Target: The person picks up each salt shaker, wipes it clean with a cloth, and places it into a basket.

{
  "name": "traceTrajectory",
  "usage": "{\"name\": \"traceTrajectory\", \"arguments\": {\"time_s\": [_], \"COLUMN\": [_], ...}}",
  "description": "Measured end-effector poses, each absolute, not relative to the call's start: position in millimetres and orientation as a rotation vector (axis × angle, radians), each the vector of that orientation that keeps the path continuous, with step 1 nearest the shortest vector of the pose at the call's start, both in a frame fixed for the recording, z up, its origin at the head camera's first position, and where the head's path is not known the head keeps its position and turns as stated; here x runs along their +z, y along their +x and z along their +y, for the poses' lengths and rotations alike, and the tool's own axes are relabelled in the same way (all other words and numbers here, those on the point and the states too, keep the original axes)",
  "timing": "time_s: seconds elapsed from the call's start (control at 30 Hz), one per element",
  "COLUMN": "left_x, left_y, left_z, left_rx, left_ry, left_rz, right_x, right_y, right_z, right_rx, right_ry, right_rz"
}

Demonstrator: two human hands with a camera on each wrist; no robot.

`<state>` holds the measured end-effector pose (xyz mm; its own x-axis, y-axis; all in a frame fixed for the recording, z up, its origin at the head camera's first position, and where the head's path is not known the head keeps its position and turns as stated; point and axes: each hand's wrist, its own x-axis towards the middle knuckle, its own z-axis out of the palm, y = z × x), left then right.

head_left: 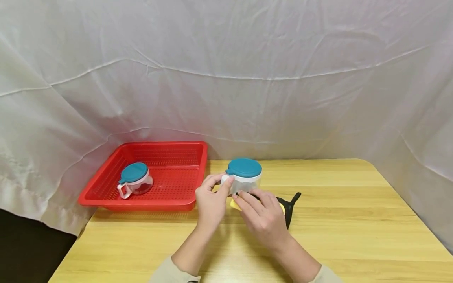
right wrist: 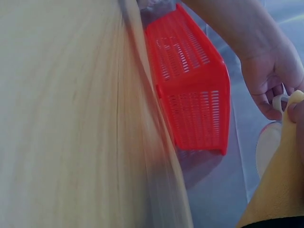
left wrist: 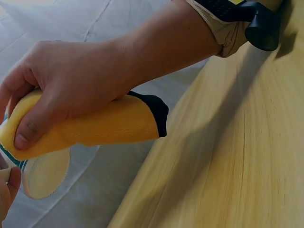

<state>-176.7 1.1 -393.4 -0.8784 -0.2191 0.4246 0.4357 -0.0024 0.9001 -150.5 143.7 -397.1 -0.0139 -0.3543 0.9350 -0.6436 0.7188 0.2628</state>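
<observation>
My left hand (head_left: pixel 211 202) grips the white handle of a clear jar (head_left: pixel 245 168) with a blue lid, lifted in front of me. Against the near side of the jar, my right hand (head_left: pixel 264 220) holds a yellow cloth (left wrist: pixel 109 129) with black edging. The left wrist view shows the thumb pressing the folded cloth, with the jar's round base (left wrist: pixel 50 173) below it. In the right wrist view, fingers of the left hand (right wrist: pixel 268 78) curl at the handle (right wrist: pixel 279 102), and the cloth (right wrist: pixel 273 194) covers part of the jar.
A red perforated basket (head_left: pixel 177 202) stands on the wooden table (head_left: pixel 347 220) at the left. Inside it a second clear jar (head_left: pixel 141 184) with a blue lid and white handle lies tilted. Pale draped fabric (head_left: pixel 269 102) hangs behind the table and along its sides.
</observation>
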Motion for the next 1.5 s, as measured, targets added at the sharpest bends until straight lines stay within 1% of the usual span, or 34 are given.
{"name": "traceTrajectory", "arguments": {"time_s": [0.3,0.6,0.9,1.13,1.5], "left_x": [-393.5,-369.2,-394.2,-397.1,-397.2], "left_y": [-173.8,-156.9,-171.0,-170.8,-168.2], "left_z": [6.8,10.0,10.1,11.6,12.2], "left_rx": [-1.944,-1.880,-1.905,-1.824,-1.853], "left_ry": [-0.186,-0.184,-0.203,-0.278,-0.233], "left_rz": [-1.870,-1.923,-1.926,-1.946,-1.931], "right_x": [-394.6,-389.4,-382.7,-377.0,-379.6], "right_y": [-153.1,-155.6,-153.6,-152.1,-155.4], "right_z": [146.6,151.1,152.5,154.3,154.4], "right_rx": [0.260,0.249,0.262,0.282,0.301], "right_ry": [0.817,0.852,0.865,0.846,0.873], "right_rz": [-1.583,-1.511,-1.458,-1.464,-1.472]}}
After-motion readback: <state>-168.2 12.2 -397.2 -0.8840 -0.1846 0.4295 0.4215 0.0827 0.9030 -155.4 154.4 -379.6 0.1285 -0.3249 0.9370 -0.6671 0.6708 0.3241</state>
